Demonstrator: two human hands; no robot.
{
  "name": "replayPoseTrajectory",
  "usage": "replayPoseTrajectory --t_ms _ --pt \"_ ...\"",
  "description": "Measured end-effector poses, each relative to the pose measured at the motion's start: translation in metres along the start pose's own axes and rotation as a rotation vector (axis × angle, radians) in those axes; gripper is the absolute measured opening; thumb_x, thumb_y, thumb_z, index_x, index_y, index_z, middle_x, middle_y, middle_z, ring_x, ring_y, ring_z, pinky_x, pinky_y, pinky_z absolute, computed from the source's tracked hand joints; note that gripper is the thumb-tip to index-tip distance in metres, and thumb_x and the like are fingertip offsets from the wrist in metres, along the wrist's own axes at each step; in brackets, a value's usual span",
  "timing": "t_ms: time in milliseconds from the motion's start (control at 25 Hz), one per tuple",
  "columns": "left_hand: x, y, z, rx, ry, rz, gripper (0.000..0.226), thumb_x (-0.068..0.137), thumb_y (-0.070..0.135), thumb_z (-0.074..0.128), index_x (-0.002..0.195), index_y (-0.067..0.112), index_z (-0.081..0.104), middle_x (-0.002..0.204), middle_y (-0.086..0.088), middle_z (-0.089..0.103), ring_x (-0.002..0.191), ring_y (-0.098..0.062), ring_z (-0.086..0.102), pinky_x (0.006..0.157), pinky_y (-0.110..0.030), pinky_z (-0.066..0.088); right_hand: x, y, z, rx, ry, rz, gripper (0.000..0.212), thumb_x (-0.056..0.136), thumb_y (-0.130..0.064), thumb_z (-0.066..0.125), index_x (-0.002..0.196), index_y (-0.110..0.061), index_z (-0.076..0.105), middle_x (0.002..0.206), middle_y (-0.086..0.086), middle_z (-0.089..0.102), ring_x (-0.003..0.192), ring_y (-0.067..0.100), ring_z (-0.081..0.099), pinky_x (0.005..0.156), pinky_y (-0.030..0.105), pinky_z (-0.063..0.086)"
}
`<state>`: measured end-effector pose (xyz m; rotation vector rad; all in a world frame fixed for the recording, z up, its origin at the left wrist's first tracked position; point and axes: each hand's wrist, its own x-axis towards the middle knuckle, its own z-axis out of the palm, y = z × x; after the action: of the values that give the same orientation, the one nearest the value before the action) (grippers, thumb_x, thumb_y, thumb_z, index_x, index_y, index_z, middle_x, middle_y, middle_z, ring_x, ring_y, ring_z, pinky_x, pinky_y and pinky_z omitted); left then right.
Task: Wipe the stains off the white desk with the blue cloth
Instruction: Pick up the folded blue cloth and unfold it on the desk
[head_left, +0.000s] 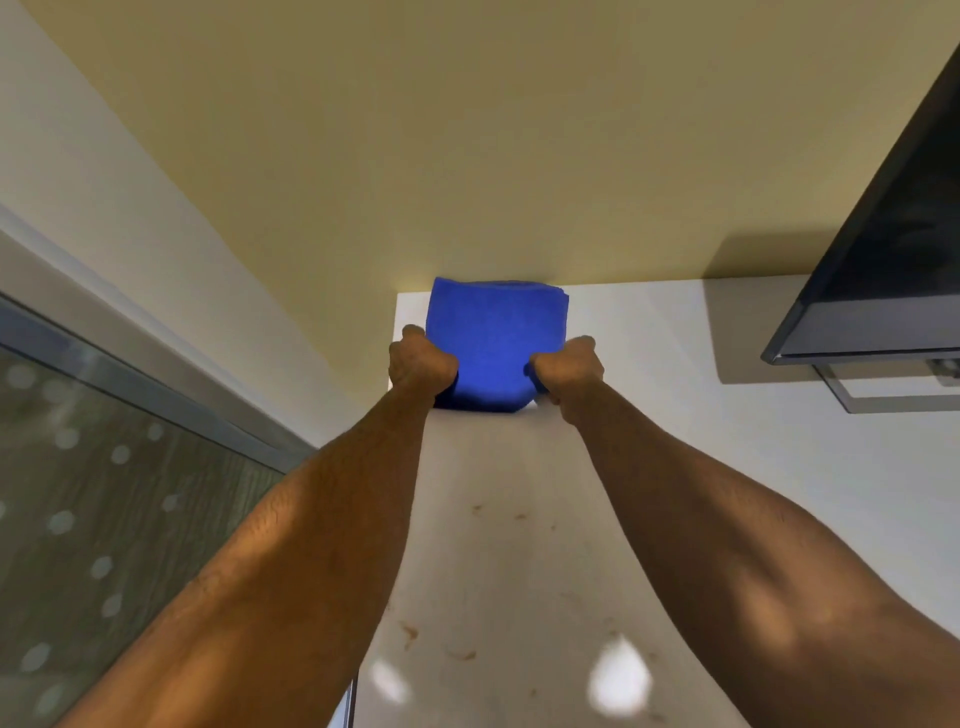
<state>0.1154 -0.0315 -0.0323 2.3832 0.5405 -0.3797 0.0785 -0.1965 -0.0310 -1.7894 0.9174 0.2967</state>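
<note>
A folded blue cloth (496, 343) lies on the white desk (649, 415) at its far left corner, against the wall. My left hand (421, 364) grips the cloth's near left corner. My right hand (569, 371) grips its near right corner. Both arms stretch forward over the desk. Brown stains (498, 512) mark the desk between my forearms, and more brown stains (441, 644) lie closer to me.
A dark monitor (883, 260) on a metal stand (893, 395) sits at the right. A yellowish wall (467, 130) rises behind the desk. To the left of the desk's edge is a glass panel (104, 493) with pale dots.
</note>
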Motion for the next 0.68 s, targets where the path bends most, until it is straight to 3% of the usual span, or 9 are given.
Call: replayPoseTrajectory --t_ms 160,240,360,480,680 --pt "0.004 0.001 -0.009 -0.135 -0.123 0.118 0.07 0.082 0.001 0.051 0.144 0.028 0.033 0.132 -0.011 0.052 0.112 -0.031 0.057 0.091 -0.037 0.052 0.001 0.002 -0.006 -0.035 -0.09 -0.19 0.071 0.08 -0.005 0.056 0.143 -0.026 0.031 0.131 0.006 0.049 0.108 0.031 0.055 0.085 0.038 0.052" --pt "0.001 0.005 -0.017 -0.199 -0.205 0.193 0.069 0.081 -0.001 0.051 0.143 0.027 0.039 0.139 -0.004 0.05 0.121 -0.027 0.053 0.099 -0.034 0.048 0.002 -0.001 -0.019 0.001 -0.1 -0.232 0.061 0.077 0.0 0.053 0.132 -0.025 0.051 0.122 0.004 0.057 0.091 0.022 0.06 0.07 0.026 0.048" --pt "-0.011 0.021 -0.023 -0.249 -0.259 0.199 0.058 0.083 -0.001 0.056 0.138 0.019 0.051 0.145 -0.006 0.048 0.124 -0.026 0.052 0.101 -0.032 0.047 -0.004 -0.016 -0.052 -0.006 -0.086 -0.222 0.043 0.077 0.001 0.053 0.111 -0.021 0.068 0.089 0.003 0.063 0.058 0.01 0.05 0.047 0.017 0.037" --pt "-0.039 0.038 -0.021 -0.384 -0.285 0.184 0.06 0.084 0.002 0.058 0.14 0.017 0.048 0.142 -0.007 0.051 0.118 -0.025 0.057 0.094 -0.031 0.05 -0.021 -0.021 -0.098 -0.015 -0.044 -0.284 0.045 0.078 0.002 0.049 0.112 -0.022 0.067 0.095 0.005 0.062 0.059 0.011 0.049 0.045 0.016 0.037" --pt "-0.119 0.032 0.011 -0.394 -0.355 0.377 0.062 0.083 0.006 0.065 0.141 0.011 0.044 0.144 -0.01 0.05 0.126 -0.025 0.054 0.108 -0.039 0.043 -0.064 0.031 -0.175 -0.094 0.034 -0.349 0.052 0.078 0.001 0.047 0.116 -0.029 0.066 0.115 -0.002 0.061 0.076 0.002 0.055 0.056 0.012 0.043"
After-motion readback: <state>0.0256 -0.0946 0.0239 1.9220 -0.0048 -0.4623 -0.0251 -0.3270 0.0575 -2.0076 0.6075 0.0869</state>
